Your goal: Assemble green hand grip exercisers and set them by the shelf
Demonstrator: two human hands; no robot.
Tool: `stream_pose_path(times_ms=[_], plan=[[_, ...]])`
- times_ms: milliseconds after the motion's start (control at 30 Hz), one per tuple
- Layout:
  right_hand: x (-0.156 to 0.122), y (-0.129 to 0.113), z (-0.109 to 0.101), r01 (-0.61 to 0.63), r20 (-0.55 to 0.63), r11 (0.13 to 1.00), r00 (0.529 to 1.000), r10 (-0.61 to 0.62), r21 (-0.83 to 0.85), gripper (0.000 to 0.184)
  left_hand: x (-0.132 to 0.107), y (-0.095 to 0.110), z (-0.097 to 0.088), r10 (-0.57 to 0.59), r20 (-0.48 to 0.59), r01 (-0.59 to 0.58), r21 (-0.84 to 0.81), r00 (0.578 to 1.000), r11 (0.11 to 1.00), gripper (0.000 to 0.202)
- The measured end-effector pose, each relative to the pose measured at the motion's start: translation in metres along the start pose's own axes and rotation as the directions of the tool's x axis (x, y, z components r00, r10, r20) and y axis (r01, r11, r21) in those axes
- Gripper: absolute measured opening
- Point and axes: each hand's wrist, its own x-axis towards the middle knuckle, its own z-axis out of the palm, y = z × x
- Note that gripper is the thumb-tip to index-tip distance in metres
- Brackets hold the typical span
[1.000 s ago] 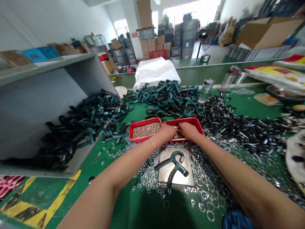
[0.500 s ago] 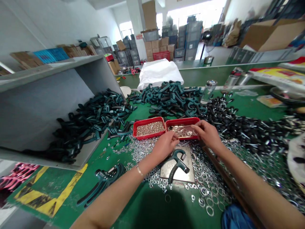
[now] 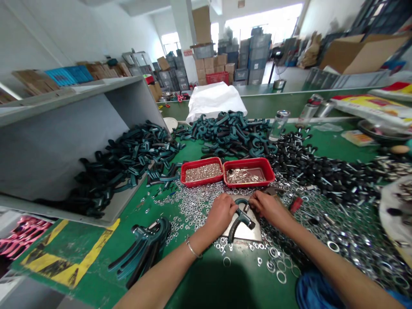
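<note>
Green workbench (image 3: 61,257), lower centre: left hand (image 3: 220,216) and right hand (image 3: 269,209), fingers curled, grasp a stiff, light-looking hand grip exerciser (image 3: 241,221), best held at its arch.

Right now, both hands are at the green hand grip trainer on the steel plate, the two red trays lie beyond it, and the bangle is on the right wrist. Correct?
No: the head view shows the bangle on the left wrist. The rest stands: the left hand and right hand are at the green hand grip trainer on the steel plate, the red trays beyond it.
</note>
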Motion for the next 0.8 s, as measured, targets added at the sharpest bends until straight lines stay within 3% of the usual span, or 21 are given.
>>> stream_pose_path(times_ms=[133,200,333,467,633,800], plan=[[0.002,-0.014,-0.003,0.096,0.055,0.912,0.995,-0.081,-0.398,0.018,0.001,0.000,-0.001,-0.007,-0.005,0.007,0.016,1.000,1.000,0.014],[0.004,-0.026,-0.001,0.165,0.100,0.850,0.986,-0.133,-0.499,0.018,0.002,0.001,-0.001,0.020,0.001,-0.020,0.058,1.000,0.998,0.013],[0.019,-0.042,0.003,0.244,0.167,0.810,0.969,-0.182,-0.533,0.021,0.003,0.003,-0.001,0.088,0.033,-0.092,0.162,0.996,0.982,0.011],[0.033,-0.030,-0.004,0.299,0.238,0.800,0.950,-0.200,-0.520,0.014,0.003,0.004,-0.001,0.112,0.049,-0.120,0.207,0.993,0.971,0.012],[0.019,-0.010,-0.006,0.298,0.218,0.801,0.953,-0.213,-0.519,0.016,0.003,0.004,0.001,0.110,0.043,-0.116,0.206,0.993,0.972,0.013],[0.011,-0.008,0.001,0.274,0.188,0.826,0.960,-0.206,-0.492,0.013,0.005,0.012,-0.002,0.173,0.095,-0.194,0.306,0.980,0.932,0.016]])
